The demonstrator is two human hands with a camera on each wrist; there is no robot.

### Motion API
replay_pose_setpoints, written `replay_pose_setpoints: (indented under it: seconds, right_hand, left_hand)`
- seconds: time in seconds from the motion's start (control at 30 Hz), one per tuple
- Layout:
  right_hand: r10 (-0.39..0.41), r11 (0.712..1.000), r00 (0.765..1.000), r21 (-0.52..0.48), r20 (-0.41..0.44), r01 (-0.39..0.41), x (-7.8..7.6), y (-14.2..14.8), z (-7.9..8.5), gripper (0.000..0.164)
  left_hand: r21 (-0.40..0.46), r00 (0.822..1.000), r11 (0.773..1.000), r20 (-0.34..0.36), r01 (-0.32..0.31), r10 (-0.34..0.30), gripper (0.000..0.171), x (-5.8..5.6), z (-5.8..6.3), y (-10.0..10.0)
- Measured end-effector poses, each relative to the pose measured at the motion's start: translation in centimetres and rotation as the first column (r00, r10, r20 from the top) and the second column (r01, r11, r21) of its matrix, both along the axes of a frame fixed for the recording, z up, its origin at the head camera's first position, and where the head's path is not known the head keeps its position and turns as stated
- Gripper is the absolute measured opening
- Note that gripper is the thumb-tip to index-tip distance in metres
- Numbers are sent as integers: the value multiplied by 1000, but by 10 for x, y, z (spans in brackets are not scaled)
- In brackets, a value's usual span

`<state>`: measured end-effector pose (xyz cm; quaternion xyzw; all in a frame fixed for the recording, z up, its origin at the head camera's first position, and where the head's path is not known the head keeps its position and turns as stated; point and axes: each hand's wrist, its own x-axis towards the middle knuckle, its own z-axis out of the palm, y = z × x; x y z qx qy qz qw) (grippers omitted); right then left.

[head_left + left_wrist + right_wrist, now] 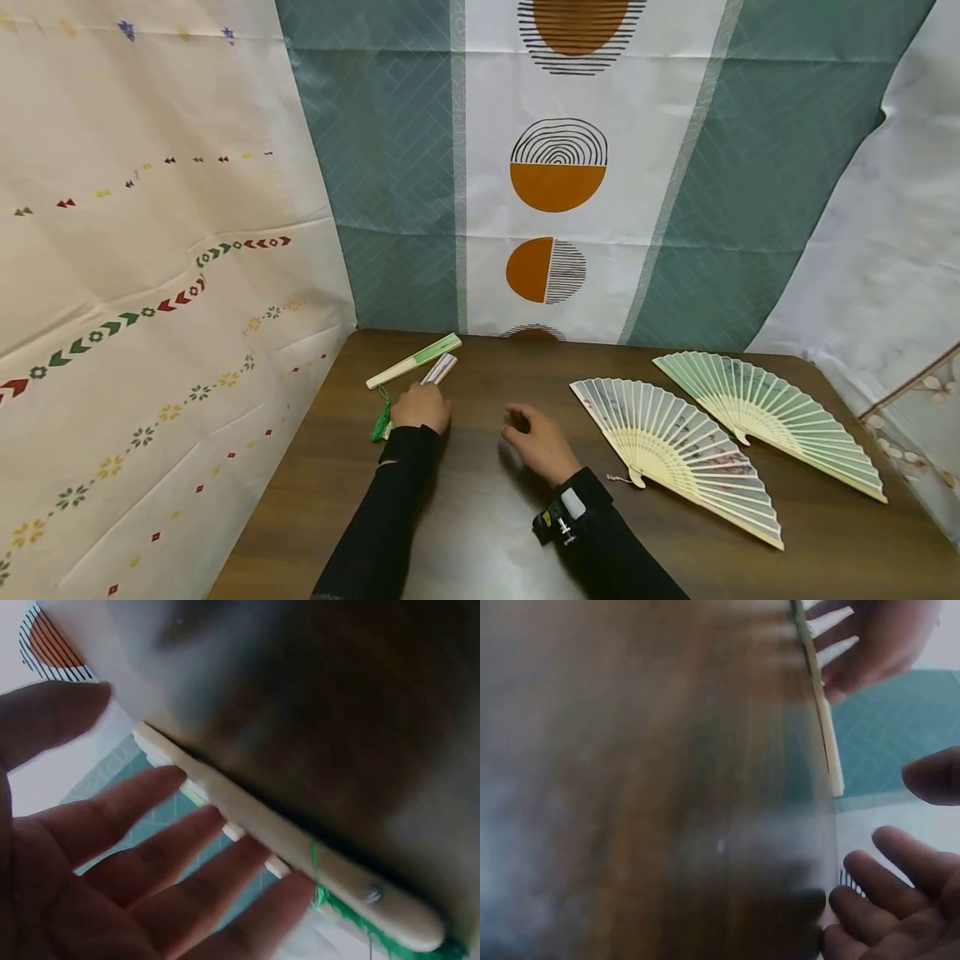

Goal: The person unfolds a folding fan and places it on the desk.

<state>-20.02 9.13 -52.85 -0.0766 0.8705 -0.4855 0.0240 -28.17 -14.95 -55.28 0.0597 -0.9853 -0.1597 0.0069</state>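
Observation:
At the table's left, my left hand (422,408) touches a folded hand fan (440,369) with its fingertips. In the left wrist view the fingers are extended, their tips along the folded fan (247,814), and the thumb stands apart from it. A second folded fan (412,362), pale with a green part, lies just behind. A green tassel (380,422) hangs beside the left hand. My right hand (542,444) is over the middle of the table with relaxed fingers and nothing in it. In the right wrist view, that hand (900,900) is apart from the folded fan (831,750).
To the right, a spread white fan (682,454) with a printed pattern lies in front of a spread green fan (780,417), overlapping it slightly in this view. Patterned cloths hang behind and at the sides of the brown table (495,533).

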Motion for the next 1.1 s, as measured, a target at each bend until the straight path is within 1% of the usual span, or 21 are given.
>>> replay_pose_setpoints:
  seconds: [0.03, 0.1, 0.2, 0.37, 0.43, 0.47, 0.5, 0.6, 0.63, 0.7, 0.73, 0.77, 0.8, 0.83, 0.87, 0.9, 0.93, 1.0, 1.03, 1.07, 1.1]
  right_hand:
    - [-17, 999, 1000, -42, 25, 18, 2, -2, 5, 50]
    - [-35, 992, 998, -121, 55, 41, 0, -4, 3, 49]
    - [-53, 977, 996, -205, 71, 66, 0, -5, -2, 46]
    - [-64, 959, 994, -270, 91, 87, 2, -5, -8, 43]
    - [-72, 954, 992, -282, 101, 98, 3, -3, -8, 41]
    - [-74, 953, 992, -286, 99, 100, 3, -2, -8, 41]
    - [-81, 952, 991, -287, 103, 108, 3, -1, -8, 39]
    - [-98, 948, 990, -292, 101, 124, 2, 3, -8, 36]
    - [-107, 946, 989, -295, 101, 132, 1, 4, -7, 36]
    - [-124, 940, 987, -307, 101, 149, -1, 6, -5, 35]
    - [-135, 935, 986, -316, 93, 158, -2, 6, -3, 35]
    - [-154, 927, 984, -332, 90, 175, -3, 7, 0, 34]
    - [-173, 919, 981, -346, 84, 191, -4, 8, 2, 34]
    - [-192, 909, 978, -360, 86, 211, -4, 8, 5, 34]
    - [-208, 901, 974, -372, 83, 224, -3, 9, 7, 34]
    - [-221, 892, 971, -386, 87, 238, -3, 10, 9, 34]
    - [-228, 887, 970, -394, 78, 240, -2, 12, 10, 35]
    - [-223, 873, 972, -428, 77, 234, -1, 16, 14, 38]
    - [-207, 867, 975, -448, 77, 219, 0, 15, 16, 40]
    - [-186, 859, 980, -471, 74, 199, 1, 15, 19, 43]
    - [-168, 854, 983, -487, 73, 182, 2, 15, 22, 45]
  left_hand:
    - [0, 1000, 1000, -10, 6, -6, 34, -1, -2, -1]
    - [5, 999, 1000, -38, 8, -7, 22, -2, -4, -3]
    - [5, 999, 1000, -49, 10, -10, 11, -1, -7, -8]
    - [40, 996, 999, -88, 19, -16, 9, -3, -11, -11]
    - [70, 996, 997, -84, 28, -22, 2, -3, -9, -10]
    - [82, 997, 996, -71, 30, -24, 4, -1, -4, -9]
    - [87, 997, 996, -72, 34, -28, 9, 0, -2, -8]
    - [130, 999, 991, -42, 34, -29, 18, 12, 24, 0]
    - [149, 999, 988, -39, 33, -28, 16, 16, 36, 3]
    - [191, 997, 981, -65, 40, -28, 9, 24, 56, 10]
    - [230, 997, 972, -75, 51, -35, 6, 28, 66, 14]
    - [270, 994, 960, -101, 75, -49, 5, 30, 71, 16]
    - [320, 983, 938, -164, 131, -81, 10, 22, 61, 13]
    - [363, 976, 916, -193, 170, -105, 12, 23, 64, 16]
    - [407, 968, 889, -218, 209, -128, 14, 24, 67, 19]
    - [453, 958, 855, -243, 253, -155, 15, 25, 70, 22]
    - [507, 951, 814, -257, 284, -171, 15, 26, 72, 26]
    - [616, 942, 716, -269, 328, -200, 16, 25, 76, 39]
    - [674, 954, 675, -230, 299, -193, 15, 36, 91, 49]
    - [725, 953, 619, -223, 301, -203, 16, 37, 92, 54]
    - [764, 951, 567, -224, 307, -213, 17, 37, 92, 59]
